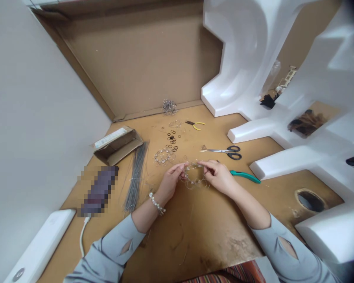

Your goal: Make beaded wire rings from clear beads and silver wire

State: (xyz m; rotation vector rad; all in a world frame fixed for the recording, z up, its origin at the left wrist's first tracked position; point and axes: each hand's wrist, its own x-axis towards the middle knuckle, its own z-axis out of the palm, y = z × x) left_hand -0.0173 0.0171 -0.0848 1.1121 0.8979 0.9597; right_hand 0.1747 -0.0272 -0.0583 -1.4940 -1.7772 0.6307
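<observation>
A ring of thin wire with clear round beads (194, 181) is held up between my two hands, over the tan table. My left hand (174, 179) pinches its left side between thumb and fingers. On its upper right, my right hand (217, 175) grips the wire with closed fingertips. Loose wire ends stick out below the ring. Just left and beyond lies a similar beaded wire ring (163, 156). Green-handled pliers (246, 176) rest beside my right hand, their head hidden behind it.
Black-handled scissors (228, 151), yellow-handled pliers (196, 125), small dark rings (171, 138) and a tangled wire pile (169, 106) lie farther back. Left are a bundle of straight wires (135, 179), an open cardboard box (118, 147) and a power bank (44, 247). White foam blocks (271, 167) border the right.
</observation>
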